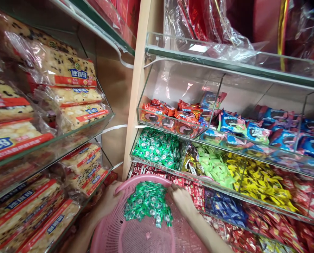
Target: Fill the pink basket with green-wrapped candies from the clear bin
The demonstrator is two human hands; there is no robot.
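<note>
A pink plastic basket (108, 230) with small holes is tilted toward the shelf in front of me. Green-wrapped candies (148, 203) lie heaped at its far side, and its near bottom shows bare. My left hand (114, 195) grips the basket's left rim, its fingers partly hidden by the rim. On the far right of the rim, my right hand (181, 196) is closed round the edge. Just beyond the basket, a clear shelf bin holds a pile of the same green candies (157, 147).
Bagged sachima cakes (75, 70) fill glass shelves on the left. A wooden post (135, 88) divides the shelves. To the right are bins of light green candies (216, 165), yellow candies (259, 179) and blue-wrapped snacks (233, 123). A glass shelf edge (225, 63) runs above.
</note>
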